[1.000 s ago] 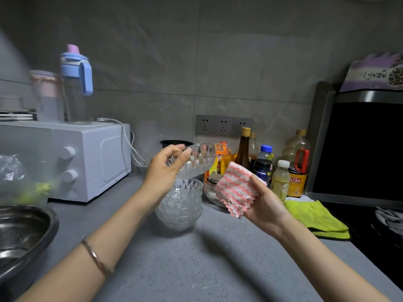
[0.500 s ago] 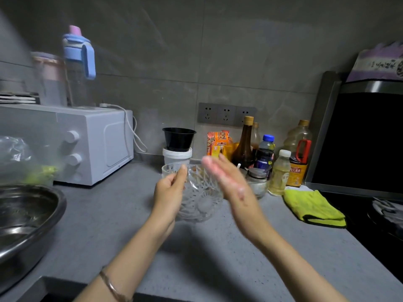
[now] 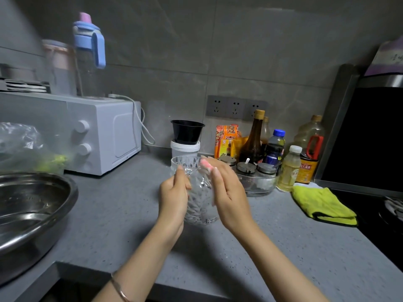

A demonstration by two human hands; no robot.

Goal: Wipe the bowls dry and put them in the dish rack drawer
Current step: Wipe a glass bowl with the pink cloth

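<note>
While left hand grips the tilted glass bowl, flat right hand presses pink cloth against it.

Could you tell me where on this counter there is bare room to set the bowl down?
The counter is bare along its near edge, from the basin across to the yellow cloth. A smaller bare strip lies between the microwave and the white tub. The back right is crowded with bottles and jars.
</note>
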